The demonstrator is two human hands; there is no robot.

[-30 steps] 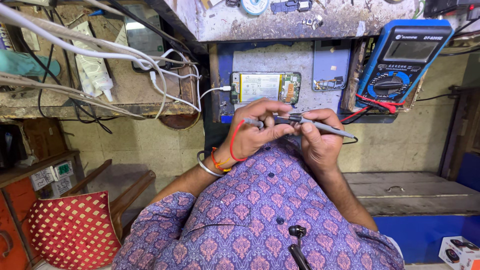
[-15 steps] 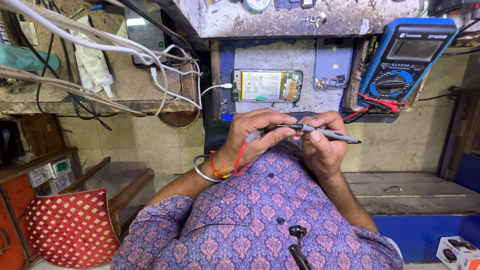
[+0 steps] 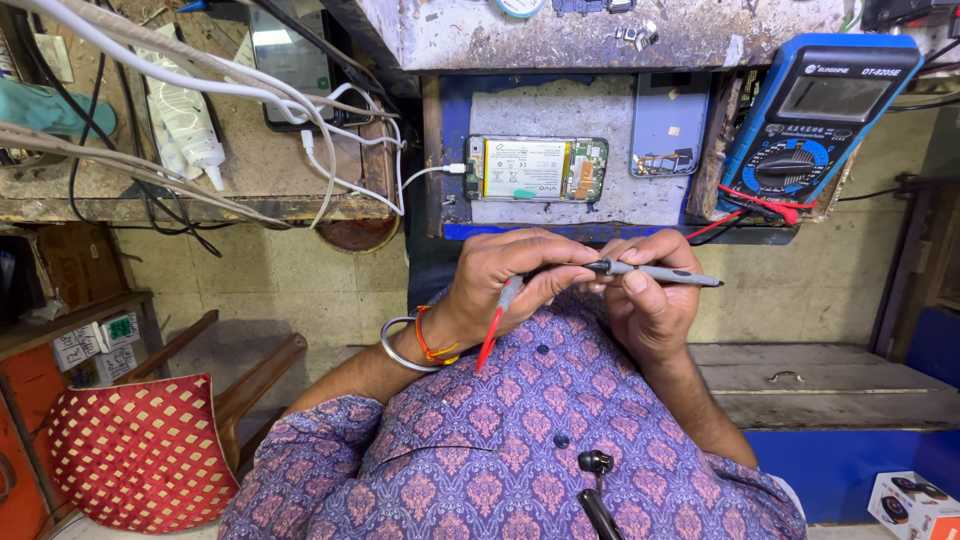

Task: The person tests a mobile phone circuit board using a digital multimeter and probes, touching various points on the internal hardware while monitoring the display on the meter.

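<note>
Left hand [image 3: 510, 285]: fingers curled around a red probe [image 3: 497, 320], which slants below them. Right hand [image 3: 648, 300]: fingers pinching a grey-black probe [image 3: 655, 273], tip pointing outward. Hands apparently touching. Beyond the fingertips: opened phone [image 3: 535, 168], blue multimeter [image 3: 815, 110].

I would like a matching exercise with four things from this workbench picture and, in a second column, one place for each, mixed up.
Things:
1. multimeter
2. opened phone
3. grey probe
4. red cushion

Places:
A. lower left, on a wooden chair
B. upper right, leaning at the bench edge
C. between both hands
D. flat on the bench, with a white cable plugged in

Pairs: 1-B, 2-D, 3-C, 4-A
</note>
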